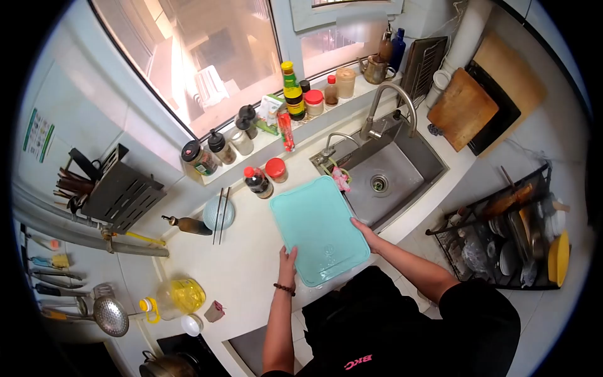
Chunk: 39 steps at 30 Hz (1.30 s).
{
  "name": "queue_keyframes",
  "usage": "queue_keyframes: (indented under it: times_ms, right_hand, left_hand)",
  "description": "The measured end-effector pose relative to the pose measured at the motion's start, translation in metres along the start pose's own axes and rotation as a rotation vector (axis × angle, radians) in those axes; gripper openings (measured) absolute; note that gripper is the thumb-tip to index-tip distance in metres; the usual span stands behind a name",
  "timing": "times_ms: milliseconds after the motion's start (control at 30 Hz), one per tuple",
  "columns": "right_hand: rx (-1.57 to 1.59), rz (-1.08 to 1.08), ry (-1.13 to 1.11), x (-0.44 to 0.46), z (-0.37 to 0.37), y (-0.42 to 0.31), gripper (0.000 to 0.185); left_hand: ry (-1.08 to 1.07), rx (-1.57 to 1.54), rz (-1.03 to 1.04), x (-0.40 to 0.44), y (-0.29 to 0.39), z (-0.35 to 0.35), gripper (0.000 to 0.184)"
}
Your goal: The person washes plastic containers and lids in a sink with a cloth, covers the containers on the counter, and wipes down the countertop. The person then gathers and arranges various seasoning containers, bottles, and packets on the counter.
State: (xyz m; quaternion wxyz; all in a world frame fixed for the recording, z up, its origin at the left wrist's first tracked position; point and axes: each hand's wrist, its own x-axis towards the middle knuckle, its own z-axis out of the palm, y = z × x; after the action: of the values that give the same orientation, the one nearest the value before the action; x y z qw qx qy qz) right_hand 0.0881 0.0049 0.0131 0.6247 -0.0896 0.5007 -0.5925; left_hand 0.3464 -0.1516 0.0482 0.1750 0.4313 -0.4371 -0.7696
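Head view: the turquoise board (320, 229) lies between the fingers. The left hand (287, 265) grips its left edge, the right hand (366, 236) its right.

A person (402, 320) grips opposite sides of a turquoise board (320, 229) with left hand (287, 267) and right hand (365, 235) at a white kitchen counter (245, 264), beside a steel sink (402, 195), as chopsticks (224, 217) lie across a pale-blue bowl (230, 213) and bottles (293, 94) and jars (314, 104) line the windowsill (264, 144).
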Motion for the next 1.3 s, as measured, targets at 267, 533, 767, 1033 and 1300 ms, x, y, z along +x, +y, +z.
queue_keyframes:
  times_ms: [267, 533, 767, 1033, 1300]
  right_hand:
    - [-0.109, -0.093, -0.352, 0.033, -0.067, -0.01, 0.081]
    - [-0.106, 0.027, -0.325, 0.083, -0.054, -0.022, 0.076]
    - [-0.151, -0.02, -0.238, 0.114, -0.042, -0.021, 0.076]
    - [-0.094, 0.05, -0.082, 0.138, -0.042, -0.01, 0.067]
    - [-0.203, 0.055, -0.036, 0.174, -0.057, -0.016, 0.08]
  left_hand:
    - [0.184, 0.001, 0.223, -0.003, -0.033, 0.033, 0.088]
    - [0.247, -0.199, 0.057, 0.054, -0.064, 0.021, 0.077]
    - [0.202, -0.213, -0.019, 0.095, -0.054, -0.004, 0.079]
    - [0.135, -0.236, 0.005, 0.13, -0.056, -0.018, 0.07]
    - [0.286, 0.11, 0.202, 0.137, -0.055, -0.045, 0.088]
